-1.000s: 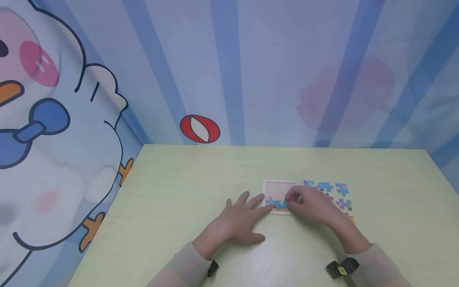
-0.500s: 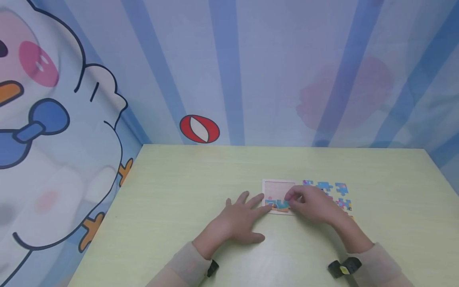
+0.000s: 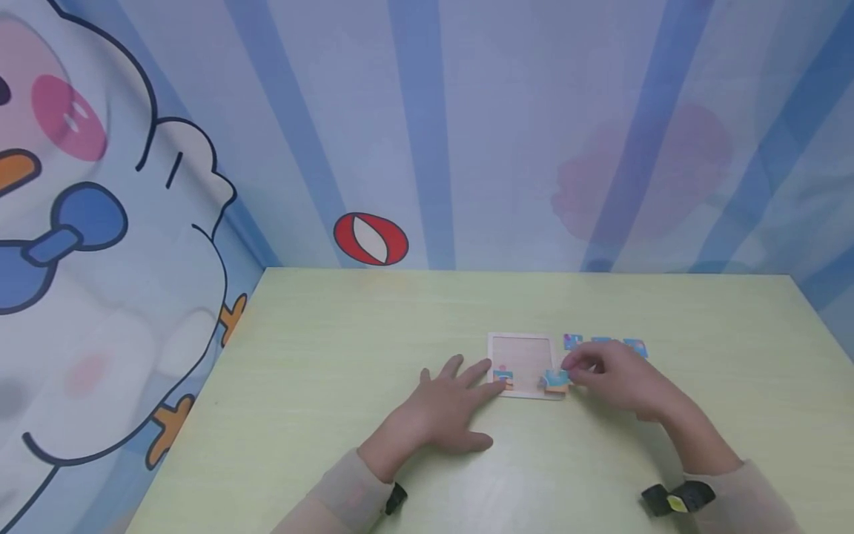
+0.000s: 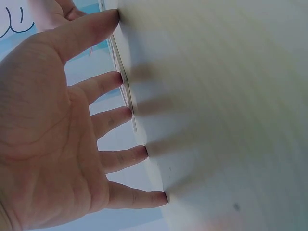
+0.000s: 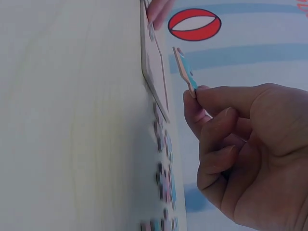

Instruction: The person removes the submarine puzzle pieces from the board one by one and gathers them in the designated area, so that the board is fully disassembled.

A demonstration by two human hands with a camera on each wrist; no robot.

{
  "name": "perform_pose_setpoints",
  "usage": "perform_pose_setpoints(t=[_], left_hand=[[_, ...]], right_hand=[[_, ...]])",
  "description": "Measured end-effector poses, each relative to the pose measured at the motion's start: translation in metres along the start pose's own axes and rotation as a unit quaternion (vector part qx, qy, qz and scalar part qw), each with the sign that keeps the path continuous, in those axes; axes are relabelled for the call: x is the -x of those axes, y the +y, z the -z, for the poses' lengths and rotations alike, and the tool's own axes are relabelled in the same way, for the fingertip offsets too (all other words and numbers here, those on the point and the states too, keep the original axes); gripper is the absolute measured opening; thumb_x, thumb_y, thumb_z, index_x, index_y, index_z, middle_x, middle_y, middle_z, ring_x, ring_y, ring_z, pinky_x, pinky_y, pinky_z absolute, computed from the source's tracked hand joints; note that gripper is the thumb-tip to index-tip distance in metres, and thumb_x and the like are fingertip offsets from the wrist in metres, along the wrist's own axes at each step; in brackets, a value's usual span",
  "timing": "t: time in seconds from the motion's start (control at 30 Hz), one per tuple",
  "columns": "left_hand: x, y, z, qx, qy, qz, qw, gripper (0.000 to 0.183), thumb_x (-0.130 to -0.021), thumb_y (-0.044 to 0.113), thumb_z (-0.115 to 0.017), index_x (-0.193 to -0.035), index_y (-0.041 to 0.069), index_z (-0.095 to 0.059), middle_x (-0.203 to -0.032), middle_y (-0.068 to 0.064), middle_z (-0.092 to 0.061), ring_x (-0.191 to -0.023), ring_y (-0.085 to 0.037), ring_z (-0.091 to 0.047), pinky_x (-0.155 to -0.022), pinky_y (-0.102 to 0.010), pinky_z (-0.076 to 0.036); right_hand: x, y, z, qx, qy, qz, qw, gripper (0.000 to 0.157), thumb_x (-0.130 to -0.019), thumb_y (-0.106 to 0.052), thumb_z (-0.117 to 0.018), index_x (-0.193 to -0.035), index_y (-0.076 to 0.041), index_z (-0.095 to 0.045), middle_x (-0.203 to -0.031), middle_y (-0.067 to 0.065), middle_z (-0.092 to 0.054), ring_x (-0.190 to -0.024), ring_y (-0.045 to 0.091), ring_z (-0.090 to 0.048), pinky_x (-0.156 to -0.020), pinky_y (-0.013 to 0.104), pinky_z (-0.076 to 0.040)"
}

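Note:
Spread flat, my left hand rests its fingertips on the table and the near left corner of a white puzzle frame. Its index fingertip lies right at a puzzle piece in that corner. In the left wrist view the left hand has all its fingers extended. My right hand pinches a blue and orange jigsaw piece over the frame's near right corner. In the right wrist view that jigsaw piece is held up tilted between thumb and index finger, apart from the frame.
Several loose puzzle pieces lie right of the frame, some hidden under the right hand. In the right wrist view these pieces line the table. A printed wall backdrop rises behind the table's far edge.
My right hand has lifted the blue and orange jigsaw piece from the frame's bottom row and moved it right. The left hand stays in place.

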State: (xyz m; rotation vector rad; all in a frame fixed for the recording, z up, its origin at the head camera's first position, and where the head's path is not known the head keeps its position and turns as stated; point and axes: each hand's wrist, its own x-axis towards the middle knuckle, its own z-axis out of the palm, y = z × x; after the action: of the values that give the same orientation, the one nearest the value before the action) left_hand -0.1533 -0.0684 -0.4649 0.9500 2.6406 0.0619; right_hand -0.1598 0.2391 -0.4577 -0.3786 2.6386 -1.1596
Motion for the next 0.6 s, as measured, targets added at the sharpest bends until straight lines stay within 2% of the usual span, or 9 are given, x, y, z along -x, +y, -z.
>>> perform_pose_setpoints(t=[0.23,0.43,0.6], left_hand=[[0.001,0.001,0.001,-0.005,0.002,0.002,1.0000,0.080,-0.092,0.059,-0.067,-0.163,0.041,-0.033,-0.171,0.005,-0.022,-0.154,-0.039,-0.023,-0.105,-0.075,-0.035],[0.001,0.001,0.002,-0.002,0.002,0.003,1.0000,0.080,-0.092,0.059,-0.067,-0.163,0.041,-0.033,-0.171,0.005,-0.021,-0.154,-0.039,-0.022,-0.105,-0.075,-0.035],[0.002,0.000,0.001,0.004,0.000,0.004,1.0000,0.080,-0.092,0.059,-0.067,-0.163,0.042,-0.033,-0.172,0.005,-0.021,-0.154,-0.039,-0.022,-0.106,-0.075,-0.034]], right_hand=[[0.019,0.016,0.020,-0.013,-0.013,-0.032,0.999,0.014,-0.099,-0.014,-0.070,-0.110,-0.008,-0.074,-0.087,0.005,-0.061,-0.063,0.018,-0.048,-0.050,0.032,-0.046],[0.031,0.036,0.028,-0.020,-0.019,-0.050,0.998,0.018,-0.100,-0.014,-0.070,-0.114,-0.004,-0.074,-0.094,0.003,-0.069,-0.070,0.016,-0.054,-0.058,0.030,-0.050],[0.038,0.043,0.031,-0.005,-0.026,-0.055,0.998,0.016,-0.099,-0.011,-0.069,-0.112,-0.003,-0.073,-0.087,0.002,-0.066,-0.072,0.016,-0.056,-0.062,0.029,-0.049]])
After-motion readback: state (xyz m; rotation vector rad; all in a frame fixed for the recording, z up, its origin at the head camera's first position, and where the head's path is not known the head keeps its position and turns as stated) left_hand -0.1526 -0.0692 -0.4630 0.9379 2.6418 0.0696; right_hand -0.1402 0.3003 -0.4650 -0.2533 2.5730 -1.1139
